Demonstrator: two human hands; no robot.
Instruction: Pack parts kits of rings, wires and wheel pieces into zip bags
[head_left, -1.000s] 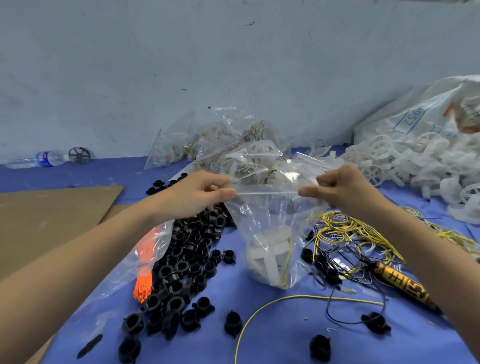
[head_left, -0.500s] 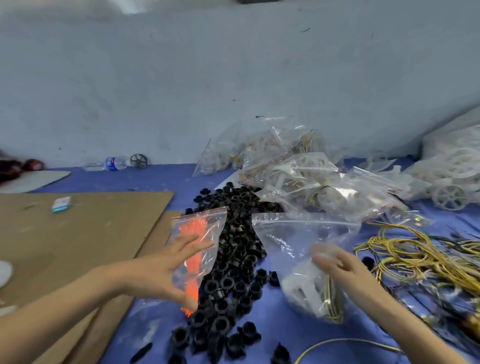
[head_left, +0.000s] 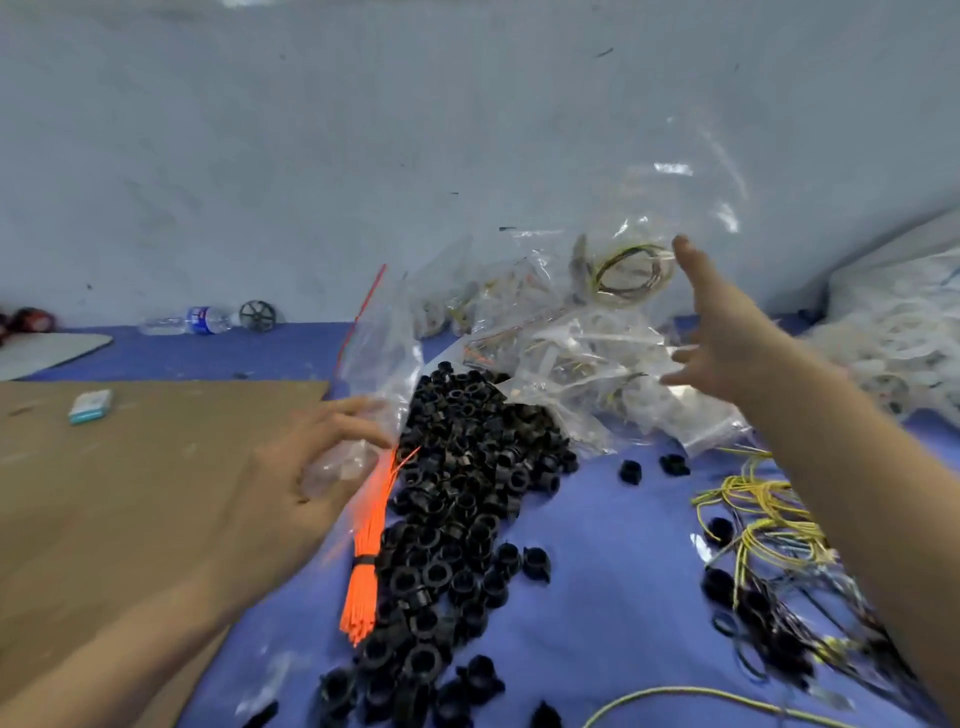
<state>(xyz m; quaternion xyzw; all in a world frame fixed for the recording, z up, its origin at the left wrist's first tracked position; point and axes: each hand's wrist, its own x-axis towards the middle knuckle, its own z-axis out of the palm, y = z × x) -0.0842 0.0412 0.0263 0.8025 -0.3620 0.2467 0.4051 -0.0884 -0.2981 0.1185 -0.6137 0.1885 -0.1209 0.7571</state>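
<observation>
two empty, spread-open hands: left hand (head_left: 291, 488) against orange-tie bag (head_left: 375, 358), right hand (head_left: 727, 353) beside wire-filled zip bag (head_left: 636, 260)

Your left hand (head_left: 311, 467) and your right hand (head_left: 727, 348) are both bare, and so are your wrists. Your left forearm (head_left: 130, 639) is uncovered from the wrist down to the lower left corner of the view. Your right forearm (head_left: 857, 493) is uncovered from the wrist to the right edge. Both arms are slim and smooth along the length that shows. Your fingers are slender. The view is too soft, and your right hand too blurred, to make out your nails.
</observation>
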